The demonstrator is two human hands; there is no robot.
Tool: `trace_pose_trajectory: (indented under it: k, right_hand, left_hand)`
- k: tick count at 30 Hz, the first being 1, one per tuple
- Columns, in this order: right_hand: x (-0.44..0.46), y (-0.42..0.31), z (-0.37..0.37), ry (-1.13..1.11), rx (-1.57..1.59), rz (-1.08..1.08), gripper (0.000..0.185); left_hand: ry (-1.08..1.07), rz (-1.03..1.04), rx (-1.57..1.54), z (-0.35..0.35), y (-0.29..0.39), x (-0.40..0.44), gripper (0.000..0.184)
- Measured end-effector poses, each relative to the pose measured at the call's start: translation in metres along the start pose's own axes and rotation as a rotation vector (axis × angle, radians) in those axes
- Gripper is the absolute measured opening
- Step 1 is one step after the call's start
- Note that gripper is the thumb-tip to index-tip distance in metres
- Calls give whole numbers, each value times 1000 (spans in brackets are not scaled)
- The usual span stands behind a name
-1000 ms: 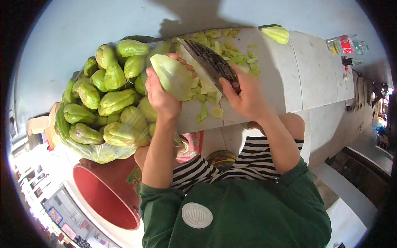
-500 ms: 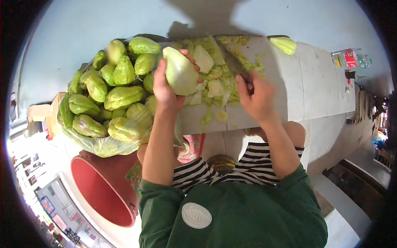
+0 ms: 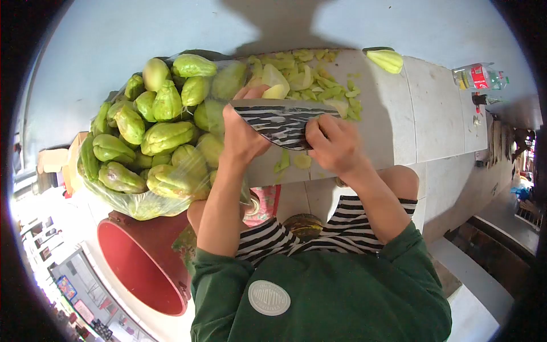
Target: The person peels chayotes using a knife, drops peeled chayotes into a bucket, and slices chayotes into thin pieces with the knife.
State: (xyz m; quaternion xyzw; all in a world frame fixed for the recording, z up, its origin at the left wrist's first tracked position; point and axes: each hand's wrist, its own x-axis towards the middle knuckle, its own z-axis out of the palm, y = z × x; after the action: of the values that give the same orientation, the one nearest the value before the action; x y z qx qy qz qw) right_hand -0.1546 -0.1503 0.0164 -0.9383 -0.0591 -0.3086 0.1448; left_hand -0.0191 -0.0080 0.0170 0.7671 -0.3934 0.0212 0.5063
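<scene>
My right hand [image 3: 333,142] grips the handle end of a broad knife [image 3: 279,122] with black and white streaks on its blade. The blade lies across in front of my left hand [image 3: 242,131], which is curled round a peeled pale green chayote [image 3: 274,82]; the blade hides part of the fingers and fruit. Green peelings and cut pieces [image 3: 327,88] are spread on the tiled surface behind the knife. Left of my hands, a clear plastic bag [image 3: 142,210] holds several unpeeled green chayotes [image 3: 168,137].
A light green chayote [image 3: 386,60] lies at the back edge of the tiled ledge [image 3: 433,114]. A plastic bottle with a red label [image 3: 478,76] is at the far right. Below the bag stands a red bucket [image 3: 142,265]. A cardboard box [image 3: 74,162] is at the left.
The knife has swung left from the peelings and now lies across in front of my left hand. My right hand has moved left with it. My left hand has turned, and its fruit is mostly covered.
</scene>
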Motion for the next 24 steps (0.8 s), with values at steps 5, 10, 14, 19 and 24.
trace_pose_trajectory:
  k: [5, 10, 14, 19, 24]
  right_hand:
    - [-5, 18, 13, -102, -18, 267, 14]
    - [-7, 16, 10, -27, 16, 243, 14]
    - [-1, 19, 11, -101, 73, 428, 11]
    - [10, 9, 3, -235, 152, 606, 13]
    - [0, 17, 9, -95, 228, 636, 12]
  left_hand:
    - [-6, -131, 17, -5, -3, 0, 33]
    - [44, -215, -130, -9, -16, -4, 30]
    - [-12, -668, -1048, -16, -19, -3, 45]
    - [12, -792, -1503, -28, -23, 6, 56]
    - [53, -775, -1682, -30, -23, 2, 55]
